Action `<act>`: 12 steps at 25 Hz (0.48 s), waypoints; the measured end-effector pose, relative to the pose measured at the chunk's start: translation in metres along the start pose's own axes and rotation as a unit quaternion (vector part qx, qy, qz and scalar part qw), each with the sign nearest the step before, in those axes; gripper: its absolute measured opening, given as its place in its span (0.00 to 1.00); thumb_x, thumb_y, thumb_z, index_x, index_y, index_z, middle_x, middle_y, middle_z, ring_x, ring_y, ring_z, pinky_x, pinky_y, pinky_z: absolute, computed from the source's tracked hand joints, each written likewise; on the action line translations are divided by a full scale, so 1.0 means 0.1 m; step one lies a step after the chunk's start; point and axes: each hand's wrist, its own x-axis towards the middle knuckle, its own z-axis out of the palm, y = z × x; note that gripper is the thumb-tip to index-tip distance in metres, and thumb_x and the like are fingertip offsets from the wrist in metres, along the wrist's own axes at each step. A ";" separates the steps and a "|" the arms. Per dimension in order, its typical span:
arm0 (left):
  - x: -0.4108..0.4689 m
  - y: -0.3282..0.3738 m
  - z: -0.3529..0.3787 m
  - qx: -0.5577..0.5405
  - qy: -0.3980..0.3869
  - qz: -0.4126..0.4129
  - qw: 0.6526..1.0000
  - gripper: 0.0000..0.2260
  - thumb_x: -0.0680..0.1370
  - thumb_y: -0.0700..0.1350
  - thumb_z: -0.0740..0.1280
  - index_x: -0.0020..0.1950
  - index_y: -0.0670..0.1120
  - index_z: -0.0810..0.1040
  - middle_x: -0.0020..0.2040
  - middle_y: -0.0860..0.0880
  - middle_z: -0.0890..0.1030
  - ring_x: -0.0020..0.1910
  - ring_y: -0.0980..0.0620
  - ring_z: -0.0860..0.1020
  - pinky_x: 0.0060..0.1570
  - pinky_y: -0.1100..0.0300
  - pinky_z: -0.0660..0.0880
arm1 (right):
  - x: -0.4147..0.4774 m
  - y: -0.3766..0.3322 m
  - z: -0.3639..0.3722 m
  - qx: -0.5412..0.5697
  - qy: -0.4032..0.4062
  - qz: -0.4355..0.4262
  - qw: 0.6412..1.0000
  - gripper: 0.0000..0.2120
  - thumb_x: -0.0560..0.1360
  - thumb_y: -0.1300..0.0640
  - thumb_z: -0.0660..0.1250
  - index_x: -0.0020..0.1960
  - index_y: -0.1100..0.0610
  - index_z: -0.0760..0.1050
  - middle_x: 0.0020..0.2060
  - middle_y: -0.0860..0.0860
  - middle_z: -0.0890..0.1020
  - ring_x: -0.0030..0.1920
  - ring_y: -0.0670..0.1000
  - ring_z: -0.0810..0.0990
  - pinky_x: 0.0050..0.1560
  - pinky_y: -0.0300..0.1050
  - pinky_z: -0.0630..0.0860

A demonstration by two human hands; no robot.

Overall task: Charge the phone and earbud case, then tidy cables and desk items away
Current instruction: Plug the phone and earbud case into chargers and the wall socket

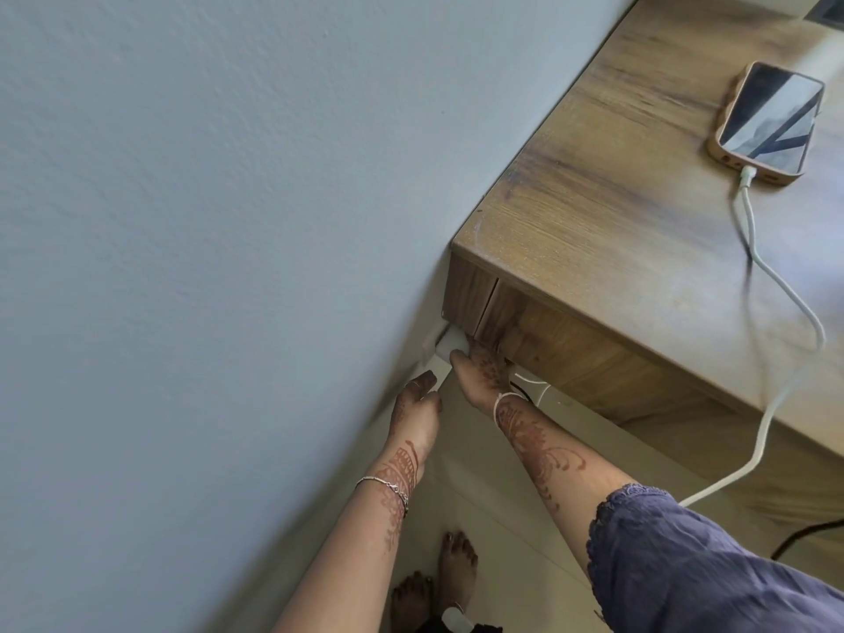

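Observation:
A phone (767, 123) in a tan case lies screen-up on the wooden desk (607, 185) at the upper right. A white charging cable (776, 285) is plugged into its near end and runs off the desk's front edge. Below the desk corner, my right hand (479, 372) grips a white charger plug (452, 344) at the white wall socket (434, 358). My left hand (418, 404) rests on the lower part of the socket plate, one finger pressing it. The socket is partly hidden by both hands. No earbud case is in view.
A pale blue-grey wall (205, 221) fills the left side. A dark cable (804, 534) hangs by the desk front at the right. Under the desk's corner are a drawer front (548, 340) and beige floor tiles (493, 504), with bare feet (438, 582) below.

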 end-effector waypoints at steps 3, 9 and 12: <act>-0.10 0.01 0.00 0.012 -0.006 0.018 1.000 0.22 0.76 0.39 0.57 0.70 0.47 0.71 0.67 0.47 0.75 0.66 0.50 0.73 0.69 0.51 0.69 | -0.14 0.10 0.05 -0.066 0.019 -0.020 0.997 0.21 0.74 0.53 0.57 0.65 0.56 0.70 0.65 0.55 0.74 0.67 0.58 0.70 0.71 0.56 0.58; -0.49 0.18 -0.12 0.046 -0.010 0.065 0.997 0.21 0.77 0.38 0.56 0.70 0.46 0.70 0.68 0.50 0.74 0.67 0.52 0.72 0.70 0.53 0.67 | -0.96 0.24 -0.10 -0.081 -0.024 -0.100 0.991 0.31 0.79 0.57 0.55 0.79 0.57 0.46 0.78 0.52 0.48 0.78 0.49 0.46 0.77 0.45 0.44; -0.81 0.27 -0.18 0.053 -0.014 0.107 0.993 0.20 0.77 0.36 0.56 0.69 0.45 0.71 0.68 0.50 0.74 0.66 0.53 0.73 0.69 0.54 0.67 | -1.41 0.23 -0.25 -0.048 0.002 -0.125 0.991 0.30 0.80 0.58 0.55 0.79 0.54 0.47 0.78 0.49 0.49 0.78 0.46 0.48 0.74 0.35 0.43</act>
